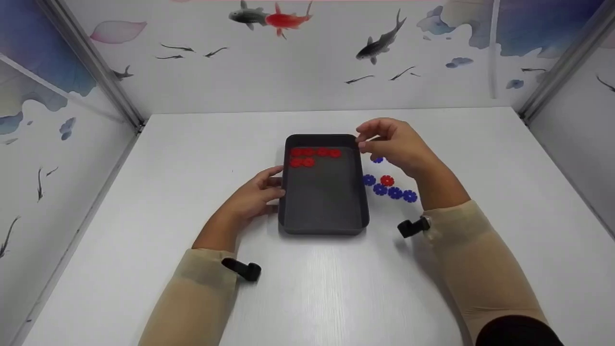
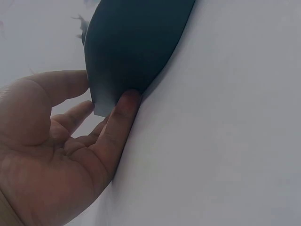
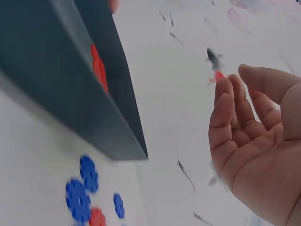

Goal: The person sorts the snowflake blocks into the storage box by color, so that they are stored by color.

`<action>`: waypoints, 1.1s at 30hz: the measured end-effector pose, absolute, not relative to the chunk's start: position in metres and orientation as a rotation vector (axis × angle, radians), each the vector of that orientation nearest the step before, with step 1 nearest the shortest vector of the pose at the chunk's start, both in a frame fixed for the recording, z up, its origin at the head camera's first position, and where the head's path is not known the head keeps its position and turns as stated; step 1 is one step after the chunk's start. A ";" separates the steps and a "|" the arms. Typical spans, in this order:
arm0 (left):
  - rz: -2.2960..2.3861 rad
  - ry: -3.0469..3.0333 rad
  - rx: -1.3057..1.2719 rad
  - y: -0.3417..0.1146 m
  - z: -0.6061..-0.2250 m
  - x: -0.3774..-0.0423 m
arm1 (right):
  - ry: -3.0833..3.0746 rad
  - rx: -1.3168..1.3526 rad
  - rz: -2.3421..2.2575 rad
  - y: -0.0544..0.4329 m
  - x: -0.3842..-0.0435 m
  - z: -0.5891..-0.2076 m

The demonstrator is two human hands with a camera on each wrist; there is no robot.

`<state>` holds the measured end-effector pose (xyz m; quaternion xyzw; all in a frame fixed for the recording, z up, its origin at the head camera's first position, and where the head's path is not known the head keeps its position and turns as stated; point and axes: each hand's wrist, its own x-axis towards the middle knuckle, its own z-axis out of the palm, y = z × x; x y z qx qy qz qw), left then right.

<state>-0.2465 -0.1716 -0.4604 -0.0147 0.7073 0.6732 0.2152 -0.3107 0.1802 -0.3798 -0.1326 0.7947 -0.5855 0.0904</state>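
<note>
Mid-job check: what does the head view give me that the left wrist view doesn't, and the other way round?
Only the head view shows the right hand, the red notched discs inside the dark tray, and the blue notched discs with a lone red disc at the tray's right.

Only the left wrist view shows the palm side of the left hand.

Both show that hand touching the tray's outer side, and the white tabletop.

The tray looks smooth and matt, the discs plastic. The worktop is faintly glossy, the sleeves cloth.
</note>
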 end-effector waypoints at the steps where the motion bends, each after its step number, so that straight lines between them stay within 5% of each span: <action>1: 1.865 1.963 -0.045 -0.171 -0.461 -0.247 | 2.386 -0.384 -1.715 0.186 -0.309 -0.381; 33: 1.824 1.985 -0.052 -0.172 -0.461 -0.247 | 2.517 -0.117 -1.018 0.247 -0.324 -0.444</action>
